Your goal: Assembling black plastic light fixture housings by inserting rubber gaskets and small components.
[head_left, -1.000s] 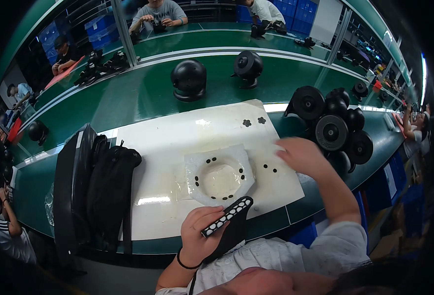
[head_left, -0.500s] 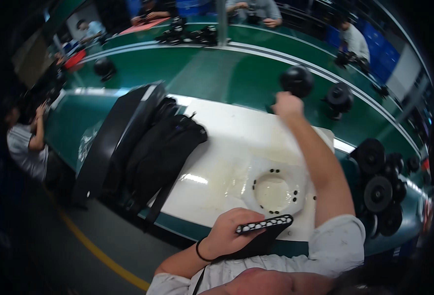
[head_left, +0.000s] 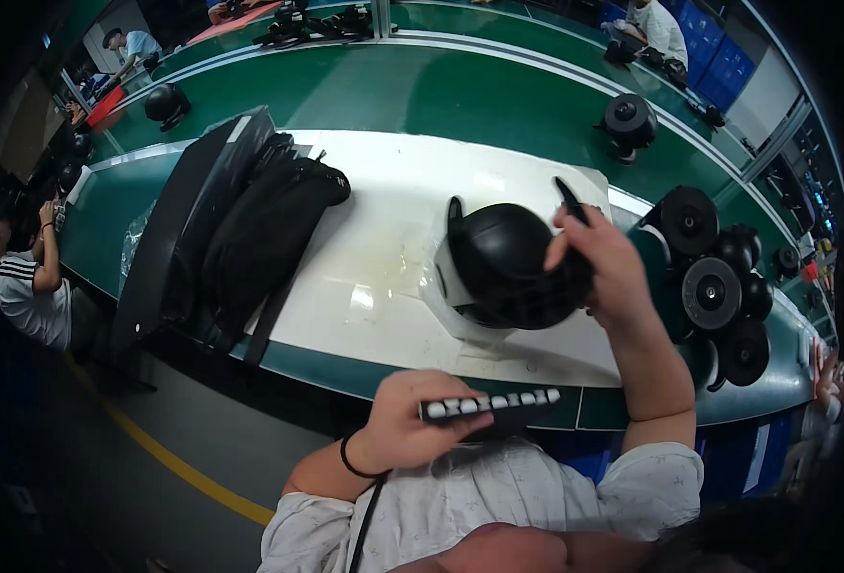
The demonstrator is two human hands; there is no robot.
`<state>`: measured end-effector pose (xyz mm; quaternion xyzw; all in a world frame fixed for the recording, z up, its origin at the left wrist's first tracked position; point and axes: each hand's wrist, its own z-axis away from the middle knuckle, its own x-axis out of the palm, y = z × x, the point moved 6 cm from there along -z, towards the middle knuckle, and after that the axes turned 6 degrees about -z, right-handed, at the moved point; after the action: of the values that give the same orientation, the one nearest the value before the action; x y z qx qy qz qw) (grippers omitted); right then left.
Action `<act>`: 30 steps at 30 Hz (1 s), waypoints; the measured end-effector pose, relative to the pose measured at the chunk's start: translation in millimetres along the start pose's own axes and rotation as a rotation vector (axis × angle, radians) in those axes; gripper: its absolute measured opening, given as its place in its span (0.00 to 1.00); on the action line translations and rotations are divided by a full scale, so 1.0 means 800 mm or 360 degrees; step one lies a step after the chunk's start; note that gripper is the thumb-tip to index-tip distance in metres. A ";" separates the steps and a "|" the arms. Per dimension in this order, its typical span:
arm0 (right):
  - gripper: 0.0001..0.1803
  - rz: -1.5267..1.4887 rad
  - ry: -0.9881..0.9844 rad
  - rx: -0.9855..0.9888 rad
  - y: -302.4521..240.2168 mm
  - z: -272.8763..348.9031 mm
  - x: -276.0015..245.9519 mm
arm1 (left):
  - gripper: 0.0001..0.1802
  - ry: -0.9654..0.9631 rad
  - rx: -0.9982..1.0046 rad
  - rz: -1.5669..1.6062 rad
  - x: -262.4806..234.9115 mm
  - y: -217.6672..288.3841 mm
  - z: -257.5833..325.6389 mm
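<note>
A glossy black domed unit [head_left: 503,250] with upright prongs is over the white board [head_left: 384,181] in front of me. My right hand [head_left: 611,263] is closed on its right side, fingers curled by a prong. Beneath it, a white base piece [head_left: 474,329] shows only in part; the rest is hidden. Close to my body, my left hand [head_left: 417,415] grips a flat black holder [head_left: 512,411], whose edge carries a row of white cells. That holder is apart from the domed unit.
Black bags and a dark panel [head_left: 188,229] lie at left on the bench. Several black round units [head_left: 713,291] are stacked at right. Another unit [head_left: 629,124] stands on the green belt [head_left: 498,95], with one more [head_left: 166,103] farther left. People work across the belt.
My right hand has brought the black domed unit from the belt back onto the white board, covering the white ring piece. My left hand still holds the black holder. The view has shifted.
</note>
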<state>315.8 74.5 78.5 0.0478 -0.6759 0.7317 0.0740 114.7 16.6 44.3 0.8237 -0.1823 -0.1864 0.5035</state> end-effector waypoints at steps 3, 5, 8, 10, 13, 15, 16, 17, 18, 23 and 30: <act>0.17 0.0136 0.0095 -0.0101 0.018 0.004 -0.018 | 0.07 0.0192 -0.0239 -0.0007 0.001 -0.008 0.002; 0.23 0.0510 0.0136 -0.0569 0.010 0.009 -0.026 | 0.08 0.0278 -0.0233 -0.0005 -0.001 -0.020 0.008; 0.39 0.1445 0.0219 -0.1567 -0.026 0.068 -0.022 | 0.10 0.0379 -0.0274 0.0030 -0.003 -0.020 0.010; 0.38 0.1150 -0.0401 -0.1647 -0.021 0.100 0.009 | 0.11 0.0418 -0.0247 0.0062 -0.002 -0.019 0.008; 0.21 0.1025 -0.0678 -0.1209 0.002 0.106 0.040 | 0.10 0.0274 -0.0307 0.0082 0.006 -0.020 0.002; 0.17 0.0889 -0.0581 -0.1009 0.007 0.103 0.034 | 0.09 0.0303 -0.0318 0.0147 0.012 -0.009 -0.009; 0.16 0.0894 -0.0519 -0.0896 0.010 0.100 0.032 | 0.09 0.0358 -0.0332 0.0199 0.014 -0.007 -0.014; 0.15 0.0897 -0.0457 -0.0784 0.013 0.096 0.029 | 0.11 0.0524 -0.0153 0.0162 0.012 -0.006 -0.017; 0.15 0.0897 -0.0452 -0.0780 0.013 0.096 0.029 | 0.11 0.0519 -0.0156 0.0164 0.011 -0.006 -0.016; 0.12 0.0658 -0.0504 -0.0348 0.009 0.088 0.026 | 0.09 0.0393 -0.0324 0.0120 0.004 -0.024 -0.004; 0.11 0.1312 -0.0550 -0.1329 -0.019 0.102 0.027 | 0.09 0.0486 -0.0322 -0.0012 0.001 -0.021 -0.003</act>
<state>294.5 -4.7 103.5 -0.1327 -0.8706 0.3552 -0.3134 118.3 25.6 30.3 0.7882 -0.0809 -0.0785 0.6050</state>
